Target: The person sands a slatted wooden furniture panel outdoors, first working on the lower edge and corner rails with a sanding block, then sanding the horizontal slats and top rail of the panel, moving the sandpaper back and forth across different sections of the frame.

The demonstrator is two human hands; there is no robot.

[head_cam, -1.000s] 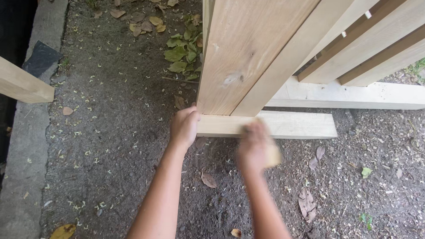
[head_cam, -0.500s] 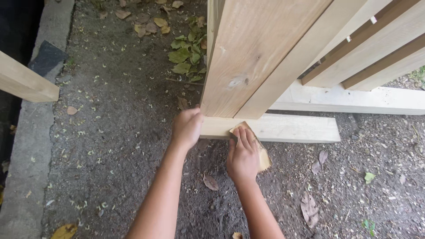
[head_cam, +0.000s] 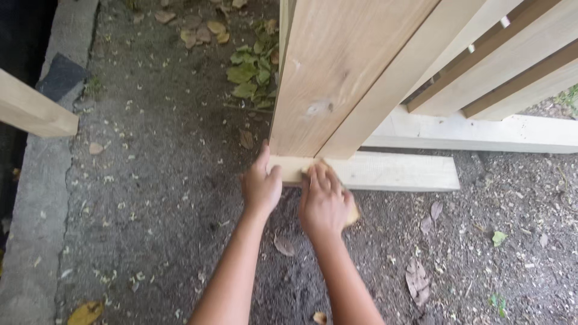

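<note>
A pale wooden beam (head_cam: 391, 171) lies on the dirt under several upright planks (head_cam: 337, 72). My left hand (head_cam: 260, 183) grips the beam's left end, thumb on top. My right hand (head_cam: 324, 201) presses flat against the beam's front face just right of the left hand, holding a small tan piece, perhaps sandpaper (head_cam: 353, 214), of which only a corner shows under the palm.
A second pale beam (head_cam: 481, 132) lies behind the first. Another board end (head_cam: 33, 111) juts in at the left above a concrete kerb (head_cam: 30, 241). Dry leaves, wood shavings and a small green plant (head_cam: 253, 72) are scattered on the dirt.
My right hand has slid left along the beam's front toward my left hand. The left hand has kept its grip on the beam end.
</note>
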